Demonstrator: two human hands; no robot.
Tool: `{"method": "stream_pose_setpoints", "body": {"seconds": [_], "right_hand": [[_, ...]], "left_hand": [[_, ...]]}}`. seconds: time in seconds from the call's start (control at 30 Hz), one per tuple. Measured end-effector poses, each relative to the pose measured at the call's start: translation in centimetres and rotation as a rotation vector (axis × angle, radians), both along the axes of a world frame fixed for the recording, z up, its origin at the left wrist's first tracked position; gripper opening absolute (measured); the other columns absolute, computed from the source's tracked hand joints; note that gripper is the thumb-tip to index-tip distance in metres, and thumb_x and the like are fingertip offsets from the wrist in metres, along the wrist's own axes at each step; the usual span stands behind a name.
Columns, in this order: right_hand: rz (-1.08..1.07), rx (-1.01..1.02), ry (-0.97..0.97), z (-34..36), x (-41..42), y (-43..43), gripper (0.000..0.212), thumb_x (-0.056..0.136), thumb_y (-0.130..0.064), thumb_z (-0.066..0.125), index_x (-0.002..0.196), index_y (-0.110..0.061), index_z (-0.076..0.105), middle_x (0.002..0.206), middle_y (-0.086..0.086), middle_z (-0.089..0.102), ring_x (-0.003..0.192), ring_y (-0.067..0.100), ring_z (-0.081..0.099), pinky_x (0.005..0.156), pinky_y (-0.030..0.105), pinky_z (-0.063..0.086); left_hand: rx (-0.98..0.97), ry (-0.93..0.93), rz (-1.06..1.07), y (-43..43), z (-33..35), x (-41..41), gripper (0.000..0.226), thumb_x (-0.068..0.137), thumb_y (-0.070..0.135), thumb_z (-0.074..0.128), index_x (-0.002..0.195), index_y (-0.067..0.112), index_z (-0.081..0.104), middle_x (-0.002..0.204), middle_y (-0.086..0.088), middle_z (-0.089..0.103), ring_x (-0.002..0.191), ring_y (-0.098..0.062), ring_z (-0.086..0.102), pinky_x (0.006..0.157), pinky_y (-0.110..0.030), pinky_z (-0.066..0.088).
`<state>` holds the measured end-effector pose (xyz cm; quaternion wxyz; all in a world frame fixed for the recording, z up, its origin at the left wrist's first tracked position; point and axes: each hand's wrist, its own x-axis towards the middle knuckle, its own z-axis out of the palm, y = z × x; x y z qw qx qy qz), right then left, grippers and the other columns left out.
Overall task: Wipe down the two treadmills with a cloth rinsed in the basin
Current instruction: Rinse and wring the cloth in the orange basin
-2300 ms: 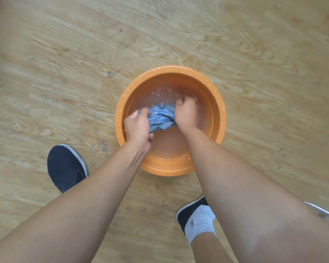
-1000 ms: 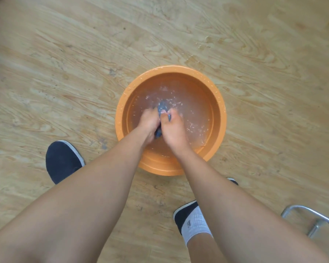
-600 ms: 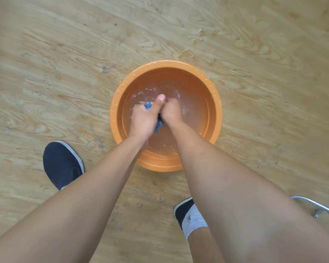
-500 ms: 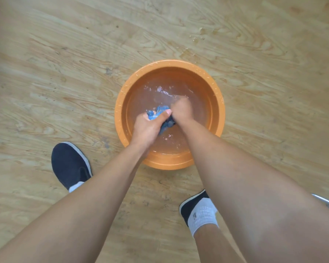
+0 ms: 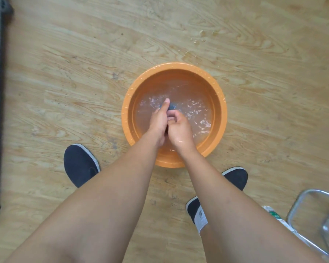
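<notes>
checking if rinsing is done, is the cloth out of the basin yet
No, the left hand and right hand grip the bunched cloth over the water inside the orange basin.

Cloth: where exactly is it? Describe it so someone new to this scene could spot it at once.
Find the round orange basin of water on the wooden floor. The left hand and right hand meet over its middle, gripping the cloth between them. It is the small blue-grey wad peeking out on their far side, the only dark thing inside the orange bowl.
</notes>
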<state>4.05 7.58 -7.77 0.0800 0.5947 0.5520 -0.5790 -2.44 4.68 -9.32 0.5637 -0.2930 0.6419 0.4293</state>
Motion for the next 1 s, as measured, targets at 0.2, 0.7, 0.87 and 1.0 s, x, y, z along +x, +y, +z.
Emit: {"method": "stream_pose_setpoints", "body": {"seconds": [0.2, 0.7, 0.87, 1.0], "right_hand": [[-0.121, 0.022, -0.057, 1.8, 3.6, 2.1, 0.021, 0.106, -0.016, 0.047, 0.105, -0.026, 0.065, 0.1, -0.001, 0.069, 0.077, 0.014, 0.069, 0.061, 0.031, 0.062], [-1.069, -0.71, 0.2, 4.5, -0.8, 1.4, 0.041, 0.104, -0.044, 0.046, 0.096, -0.012, 0.071, 0.097, 0.01, 0.073, 0.098, 0.028, 0.069, 0.089, 0.035, 0.054], [-1.095, -0.76, 0.293, 5.4, -1.3, 2.1, 0.05, 0.105, -0.049, 0.032, 0.104, -0.016, 0.069, 0.129, 0.013, 0.069, 0.118, 0.03, 0.067, 0.108, 0.047, 0.044], [-1.163, -0.695, 0.303, 6.7, -0.5, 4.3, 0.048, 0.109, -0.042, 0.037, 0.108, -0.006, 0.07, 0.106, 0.019, 0.074, 0.095, 0.035, 0.074, 0.09, 0.048, 0.059]], "left_hand": [[-0.004, 0.033, 0.169, -1.2, 1.6, -0.5, 0.01, 0.11, 0.02, 0.056, 0.112, 0.014, 0.064, 0.085, -0.009, 0.069, 0.067, -0.026, 0.066, 0.067, -0.04, 0.055], [0.139, 0.21, 0.051, 1.5, 7.6, 1.3, 0.025, 0.107, 0.01, 0.047, 0.093, 0.014, 0.067, 0.087, -0.006, 0.068, 0.077, -0.018, 0.066, 0.07, -0.025, 0.057], [0.437, 0.719, -0.807, -0.4, 9.1, 0.9, 0.047, 0.097, 0.017, 0.038, 0.127, 0.015, 0.073, 0.134, 0.006, 0.064, 0.129, -0.007, 0.055, 0.114, -0.02, 0.035], [0.558, 0.974, -0.945, -2.5, 10.2, 0.4, 0.044, 0.098, 0.004, 0.052, 0.139, 0.01, 0.069, 0.143, -0.004, 0.067, 0.138, -0.012, 0.057, 0.119, -0.027, 0.041]]}}
